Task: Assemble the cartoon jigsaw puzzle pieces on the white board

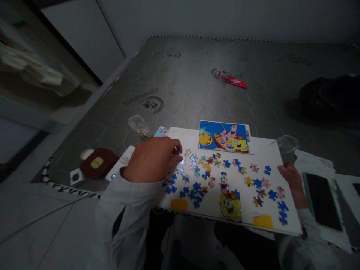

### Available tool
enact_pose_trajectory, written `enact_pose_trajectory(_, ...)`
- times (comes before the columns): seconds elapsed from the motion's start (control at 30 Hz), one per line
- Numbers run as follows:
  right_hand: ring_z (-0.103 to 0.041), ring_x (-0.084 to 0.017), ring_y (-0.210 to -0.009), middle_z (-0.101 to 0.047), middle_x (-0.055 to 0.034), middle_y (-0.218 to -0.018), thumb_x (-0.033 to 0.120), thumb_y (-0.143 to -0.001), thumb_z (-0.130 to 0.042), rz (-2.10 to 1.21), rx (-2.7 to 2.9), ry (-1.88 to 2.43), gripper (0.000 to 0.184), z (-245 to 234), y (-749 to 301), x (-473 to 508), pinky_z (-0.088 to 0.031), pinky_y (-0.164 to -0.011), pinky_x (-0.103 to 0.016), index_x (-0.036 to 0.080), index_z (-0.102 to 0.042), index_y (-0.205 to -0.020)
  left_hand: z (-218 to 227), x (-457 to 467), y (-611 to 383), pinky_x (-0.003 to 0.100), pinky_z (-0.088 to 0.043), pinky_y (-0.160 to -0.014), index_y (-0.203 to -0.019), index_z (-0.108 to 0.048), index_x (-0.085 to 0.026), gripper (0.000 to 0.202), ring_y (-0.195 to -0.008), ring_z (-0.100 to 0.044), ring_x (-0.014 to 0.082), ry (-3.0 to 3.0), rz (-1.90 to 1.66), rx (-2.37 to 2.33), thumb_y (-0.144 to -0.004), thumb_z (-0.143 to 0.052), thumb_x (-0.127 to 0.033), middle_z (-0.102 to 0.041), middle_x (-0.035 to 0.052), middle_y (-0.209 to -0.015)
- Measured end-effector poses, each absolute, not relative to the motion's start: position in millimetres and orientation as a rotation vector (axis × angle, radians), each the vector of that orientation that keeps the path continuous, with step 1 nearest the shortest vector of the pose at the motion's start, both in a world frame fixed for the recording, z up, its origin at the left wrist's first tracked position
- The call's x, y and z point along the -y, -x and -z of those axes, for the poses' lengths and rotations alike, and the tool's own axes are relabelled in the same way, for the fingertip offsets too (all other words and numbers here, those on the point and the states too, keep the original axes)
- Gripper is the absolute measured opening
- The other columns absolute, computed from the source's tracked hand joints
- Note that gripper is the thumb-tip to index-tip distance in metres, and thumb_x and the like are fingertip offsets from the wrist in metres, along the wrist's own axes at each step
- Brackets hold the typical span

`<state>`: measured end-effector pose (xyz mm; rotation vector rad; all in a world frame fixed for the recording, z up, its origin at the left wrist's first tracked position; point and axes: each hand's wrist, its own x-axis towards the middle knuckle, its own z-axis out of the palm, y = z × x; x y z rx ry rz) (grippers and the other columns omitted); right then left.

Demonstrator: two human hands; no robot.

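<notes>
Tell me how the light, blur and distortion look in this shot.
Head view: dim overall, brightest on the white board and puzzle pieces; the dark bag at right loses detail; the left margin is smeared; the mattress far edge curves slightly, a wide-lens look; the left hand is fairly sharp, the right hand shadowed.

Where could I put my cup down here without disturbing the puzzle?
The widest bare patch is the grey surface between the picture card and the red wrapper. On the white board, only the corner right of the card is bare. It is crowded mid-board, where loose pieces spread from the left hand to the right hand.
</notes>
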<state>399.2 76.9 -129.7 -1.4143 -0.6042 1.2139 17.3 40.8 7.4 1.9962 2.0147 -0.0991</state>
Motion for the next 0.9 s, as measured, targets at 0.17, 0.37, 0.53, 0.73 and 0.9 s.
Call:
enact_pose_trajectory(0.17, -0.054, -0.007, -0.056, -0.057, 0.0054, -0.073, 0.025, -0.092, -0.065, -1.197, 0.626, 1.403, 0.011, 129.5, -395.8, -73.7, -0.047, -0.050, -0.020, 0.015, -0.060, -0.088, -4.6, -42.1, -21.6, 0.033, -0.040, -0.063, -0.100, -0.071, -0.031, 0.021, -0.085, -0.067, 0.0247, -2.012, 0.098, -1.972, -0.084, -0.071, -0.044, -0.075, -0.0020, -0.095)
enact_pose_trajectory(0.37, -0.054, -0.007, -0.057, -0.057, 0.0052, -0.074, 0.022, -0.091, -0.065, -1.189, 0.645, 1.434, 0.009, 129.7, -398.9, -73.8, -0.045, -0.049, -0.019, 0.015, -0.059, -0.088, -3.8, -42.0, -18.2, 0.031, -0.036, -0.060, -0.100, -0.070, -0.032, 0.019, -0.083, -0.066, 0.0226, -1.960, 0.144, -2.015, -0.082, -0.073, -0.037, -0.074, -0.0035, -0.094)
enact_pose_trajectory(0.53, -0.053, -0.006, -0.056, -0.059, 0.0047, -0.076, 0.023, -0.091, -0.065, -1.210, 0.653, 1.483, 0.010, 132.6, -407.6, -78.2, -0.045, -0.048, -0.018, 0.015, -0.060, -0.089, -4.0, -42.5, -21.3, 0.031, -0.038, -0.062, -0.104, -0.069, -0.032, 0.018, -0.084, -0.066, 0.0223, -2.043, 0.082, -1.992, -0.087, -0.068, -0.037, -0.074, -0.0034, -0.095)
enact_pose_trajectory(0.73, -0.052, -0.006, -0.054, -0.057, 0.0056, -0.073, 0.022, -0.091, -0.065, -1.240, 0.670, 1.499, 0.011, 141.3, -420.2, -81.9, -0.044, -0.046, -0.018, 0.015, -0.060, -0.087, 0.4, -43.7, -27.4, 0.033, -0.044, -0.065, -0.118, -0.065, -0.040, 0.030, -0.093, -0.068, 0.0250, -2.192, 0.095, -1.865, -0.097, -0.048, -0.028, -0.068, -0.0009, -0.115)
enact_pose_trajectory(0.9, -0.048, -0.005, -0.051, -0.055, 0.0068, -0.071, 0.019, -0.090, -0.066, -1.243, 0.706, 1.477, 0.012, 142.9, -420.4, -77.3, -0.040, -0.044, -0.016, 0.015, -0.057, -0.083, -1.5, -43.0, -21.5, 0.034, -0.044, -0.063, -0.116, -0.068, -0.038, 0.033, -0.093, -0.068, 0.0258, -2.147, 0.167, -1.943, -0.095, -0.049, -0.022, -0.065, 0.0005, -0.117)
